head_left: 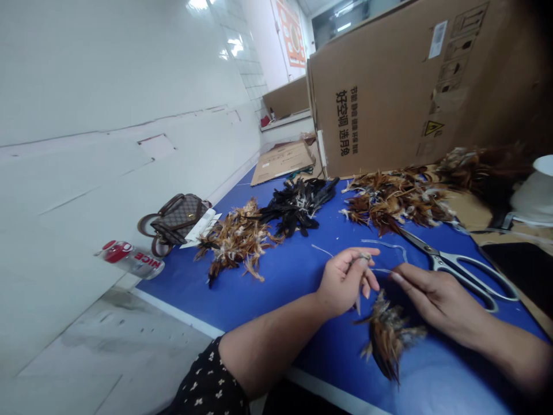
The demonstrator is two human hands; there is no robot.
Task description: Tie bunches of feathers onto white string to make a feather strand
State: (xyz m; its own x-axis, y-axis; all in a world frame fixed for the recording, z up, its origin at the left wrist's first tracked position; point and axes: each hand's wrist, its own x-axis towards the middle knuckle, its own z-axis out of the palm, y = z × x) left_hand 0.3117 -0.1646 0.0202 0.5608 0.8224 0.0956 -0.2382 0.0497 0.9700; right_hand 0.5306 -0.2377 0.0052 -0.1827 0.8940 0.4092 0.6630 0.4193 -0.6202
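My left hand (343,282) is closed in a pinch around the base of a small feather, whose tip (358,303) hangs below the fingers. My right hand (436,300) pinches a thin white string (381,270) that runs across to the left fingertips. Below and between the hands, a bunch of brown and black feathers (384,334) lies on the blue table (280,288). Large scissors with grey handles (458,265) rest just beyond my right hand. How the string meets the feather is hidden by the left fingers.
Piles of tan feathers (237,236), black feathers (300,202) and brown feathers (393,199) lie farther back. A checked handbag (181,216) and a plastic bottle (132,259) are at left. A big cardboard box (389,98) stands behind; a white cup (536,193) is at right.
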